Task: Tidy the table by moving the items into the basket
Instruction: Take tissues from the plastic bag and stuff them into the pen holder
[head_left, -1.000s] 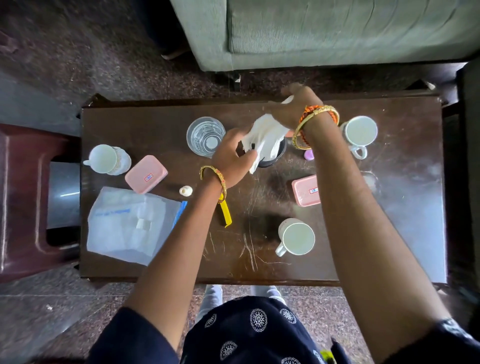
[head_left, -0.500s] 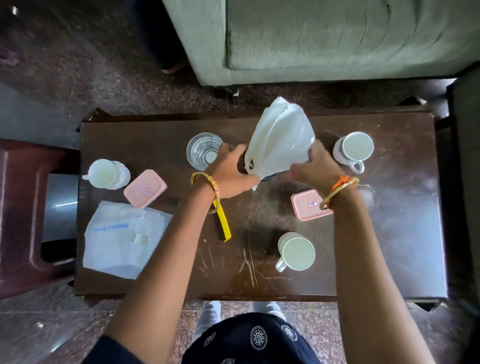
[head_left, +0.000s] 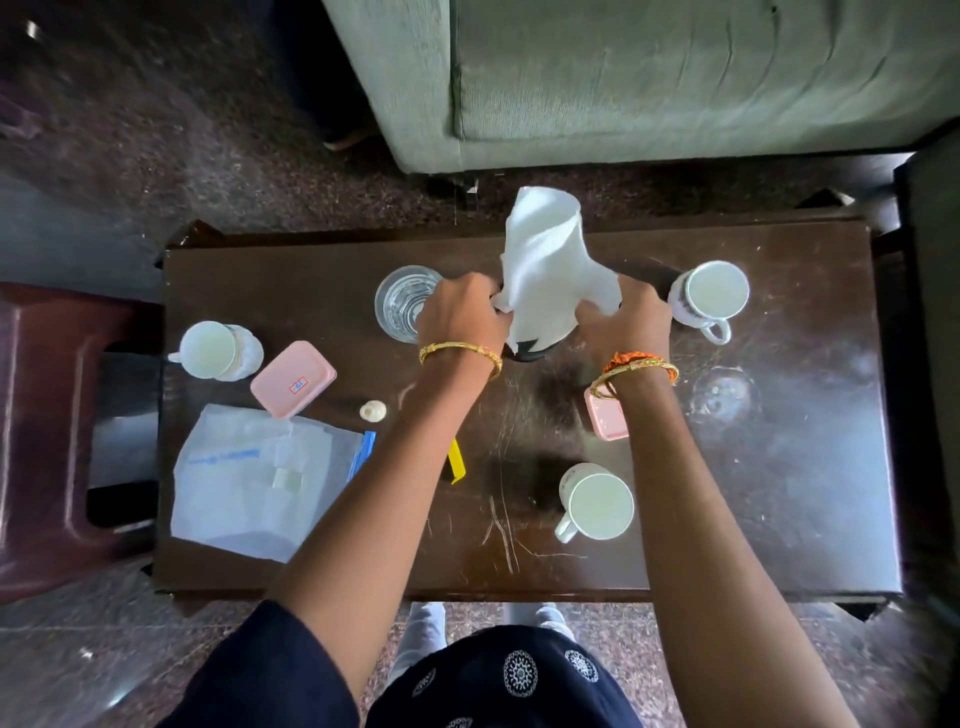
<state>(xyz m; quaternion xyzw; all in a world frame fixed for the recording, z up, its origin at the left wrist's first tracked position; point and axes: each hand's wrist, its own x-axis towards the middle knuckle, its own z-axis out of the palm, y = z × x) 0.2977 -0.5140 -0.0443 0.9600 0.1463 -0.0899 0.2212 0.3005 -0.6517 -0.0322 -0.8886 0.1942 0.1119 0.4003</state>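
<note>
Hands meet over the dark wooden table (head_left: 779, 467): the left hand (head_left: 460, 317) and right hand (head_left: 626, 325) each pinch a lower edge of the white crumpled cloth (head_left: 550, 270), which stands up between them, above a dark round object (head_left: 535, 351) half hidden beneath. A clear drinking glass (head_left: 400, 301) sits just left of the left hand; a white ceramic mug (head_left: 709, 296) stands just right of the right hand.

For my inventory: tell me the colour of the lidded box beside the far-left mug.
Pink, with a small label on the lid; the head view shows it.
</note>
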